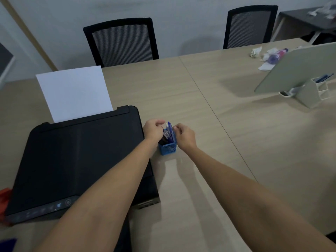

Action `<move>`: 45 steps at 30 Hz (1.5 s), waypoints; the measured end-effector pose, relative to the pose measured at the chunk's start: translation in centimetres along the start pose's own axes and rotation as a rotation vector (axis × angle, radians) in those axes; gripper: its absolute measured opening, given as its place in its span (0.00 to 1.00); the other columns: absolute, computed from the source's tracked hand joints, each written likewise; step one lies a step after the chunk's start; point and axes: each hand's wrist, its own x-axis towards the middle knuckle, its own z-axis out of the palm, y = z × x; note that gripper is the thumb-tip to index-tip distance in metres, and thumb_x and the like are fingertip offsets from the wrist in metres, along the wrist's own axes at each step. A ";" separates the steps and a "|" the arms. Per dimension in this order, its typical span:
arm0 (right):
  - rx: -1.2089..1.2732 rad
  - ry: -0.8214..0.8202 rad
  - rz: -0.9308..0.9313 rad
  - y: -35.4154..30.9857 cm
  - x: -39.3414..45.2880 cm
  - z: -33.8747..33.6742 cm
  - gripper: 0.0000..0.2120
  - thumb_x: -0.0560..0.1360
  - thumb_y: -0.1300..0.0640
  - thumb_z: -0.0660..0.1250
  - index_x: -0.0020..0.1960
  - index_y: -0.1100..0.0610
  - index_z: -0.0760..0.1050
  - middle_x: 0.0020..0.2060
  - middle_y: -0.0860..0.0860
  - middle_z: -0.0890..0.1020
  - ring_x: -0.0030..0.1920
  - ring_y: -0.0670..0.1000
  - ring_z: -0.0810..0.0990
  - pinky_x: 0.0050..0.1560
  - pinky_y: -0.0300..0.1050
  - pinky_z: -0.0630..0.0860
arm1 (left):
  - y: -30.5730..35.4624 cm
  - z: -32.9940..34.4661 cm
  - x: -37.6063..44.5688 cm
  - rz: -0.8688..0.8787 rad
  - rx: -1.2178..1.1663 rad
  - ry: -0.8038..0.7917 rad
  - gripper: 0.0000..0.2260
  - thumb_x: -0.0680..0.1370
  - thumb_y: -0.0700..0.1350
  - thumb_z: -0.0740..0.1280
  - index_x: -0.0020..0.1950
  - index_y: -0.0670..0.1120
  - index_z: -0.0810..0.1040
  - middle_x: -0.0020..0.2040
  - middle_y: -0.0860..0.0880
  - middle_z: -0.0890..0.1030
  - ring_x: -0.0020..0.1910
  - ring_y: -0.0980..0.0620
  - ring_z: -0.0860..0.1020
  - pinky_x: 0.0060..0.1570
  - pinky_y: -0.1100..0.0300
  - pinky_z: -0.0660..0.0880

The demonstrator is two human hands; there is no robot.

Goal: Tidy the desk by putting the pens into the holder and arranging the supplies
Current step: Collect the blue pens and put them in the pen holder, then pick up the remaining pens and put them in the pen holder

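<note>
A small blue mesh pen holder [168, 147] stands on the light wooden desk [200, 106], just right of the black printer. Several pens [169, 129] stick up out of it, blue and white ones among them. My left hand [153, 129] hovers at the holder's left rim with fingers curled; something thin may be pinched at its fingertips, but I cannot make it out. My right hand [184, 136] sits at the holder's right rim, fingers curled close to the pen tops. Whether either hand touches a pen is unclear.
A black printer [78, 160] with a white sheet [74, 91] upright in its tray fills the left. A white organizer [312, 91] behind a tilted pale panel [298, 68] stands at right, crumpled papers and a purple bottle [276, 56] beyond. Two black chairs [121, 40] face the desk's far edge.
</note>
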 end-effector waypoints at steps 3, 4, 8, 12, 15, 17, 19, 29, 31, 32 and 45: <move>-0.100 -0.075 0.040 0.4 -0.2 0.2 0.16 0.80 0.58 0.56 0.46 0.65 0.79 0.37 0.59 0.80 0.39 0.55 0.73 0.39 0.42 0.66 | -0.3 -0.1 -0.3 0.084 0.175 0.000 0.18 0.77 0.29 0.56 0.59 0.39 0.81 0.61 0.43 0.81 0.60 0.47 0.78 0.59 0.64 0.71; -0.130 -0.101 0.051 0.4 -0.3 0.3 0.16 0.80 0.58 0.56 0.47 0.66 0.79 0.40 0.61 0.82 0.40 0.55 0.73 0.40 0.43 0.67 | -0.3 -0.2 -0.3 0.106 0.224 -0.006 0.18 0.77 0.29 0.56 0.60 0.39 0.81 0.60 0.42 0.82 0.58 0.46 0.79 0.56 0.64 0.70; -0.147 -0.148 0.062 0.1 -0.9 -0.4 0.17 0.81 0.60 0.54 0.54 0.64 0.80 0.50 0.62 0.84 0.51 0.61 0.79 0.54 0.50 0.75 | 0.3 -0.5 -0.4 0.128 0.388 -0.157 0.20 0.76 0.28 0.58 0.65 0.40 0.78 0.60 0.41 0.79 0.57 0.45 0.78 0.56 0.58 0.73; -0.104 -0.117 0.064 -1.2 -1.8 -2.0 0.17 0.80 0.61 0.53 0.57 0.68 0.78 0.54 0.65 0.82 0.57 0.64 0.78 0.60 0.55 0.74 | 1.9 -1.9 -0.8 0.179 0.380 -0.193 0.25 0.76 0.27 0.57 0.71 0.43 0.72 0.71 0.43 0.72 0.70 0.46 0.71 0.67 0.59 0.69; -0.062 -0.082 0.060 -2.5 -2.4 -3.4 0.18 0.80 0.60 0.54 0.58 0.70 0.76 0.53 0.65 0.82 0.54 0.63 0.79 0.61 0.56 0.74 | 3.6 -3.5 -2.0 0.179 0.209 -0.150 0.24 0.76 0.28 0.57 0.70 0.43 0.73 0.70 0.45 0.74 0.71 0.49 0.71 0.68 0.62 0.67; -0.043 -0.082 0.044 -4.0 -2.9 -3.9 0.18 0.80 0.60 0.54 0.57 0.71 0.77 0.48 0.64 0.82 0.50 0.61 0.80 0.59 0.58 0.75 | 4.9 -5.1 -3.2 0.128 0.059 -0.109 0.20 0.78 0.31 0.60 0.68 0.42 0.74 0.68 0.44 0.77 0.68 0.49 0.74 0.64 0.62 0.69; -0.034 -0.078 0.007 -5.9 -3.6 -4.2 0.17 0.80 0.60 0.55 0.56 0.68 0.79 0.51 0.63 0.83 0.53 0.62 0.80 0.60 0.56 0.75 | 5.9 -7.3 -4.8 0.118 -0.059 -0.073 0.17 0.78 0.34 0.63 0.67 0.40 0.74 0.66 0.43 0.78 0.65 0.48 0.76 0.63 0.62 0.70; 0.127 -0.171 -0.173 -17.5 -11.7 2.7 0.13 0.77 0.60 0.60 0.54 0.60 0.82 0.51 0.59 0.84 0.54 0.59 0.82 0.60 0.54 0.78 | 1.9 -28.0 -13.8 0.105 -0.178 0.107 0.14 0.77 0.41 0.68 0.62 0.42 0.77 0.57 0.44 0.81 0.52 0.51 0.81 0.50 0.62 0.78; 0.201 -0.238 -0.184 -19.3 -14.7 5.2 0.08 0.77 0.60 0.62 0.44 0.55 0.80 0.46 0.56 0.84 0.48 0.55 0.84 0.54 0.50 0.82 | -1.0 -32.3 -15.9 0.060 -0.172 0.126 0.14 0.77 0.40 0.68 0.62 0.41 0.77 0.53 0.45 0.81 0.46 0.53 0.81 0.47 0.63 0.78; 0.232 -0.272 -0.189 -20.1 -16.2 6.5 0.08 0.77 0.60 0.63 0.42 0.54 0.79 0.44 0.55 0.84 0.43 0.52 0.84 0.49 0.46 0.83 | -2.8 -34.3 -16.9 0.033 -0.155 0.115 0.14 0.77 0.40 0.68 0.62 0.40 0.77 0.51 0.46 0.82 0.44 0.54 0.81 0.46 0.63 0.78; 0.052 -0.423 -0.136 -16.5 -33.0 21.8 0.05 0.76 0.61 0.65 0.44 0.56 0.79 0.32 0.52 0.82 0.31 0.48 0.79 0.31 0.39 0.76 | -26.3 -40.8 -23.9 -0.294 0.111 -0.167 0.03 0.75 0.35 0.68 0.46 0.42 0.81 0.47 0.42 0.82 0.47 0.48 0.80 0.56 0.50 0.79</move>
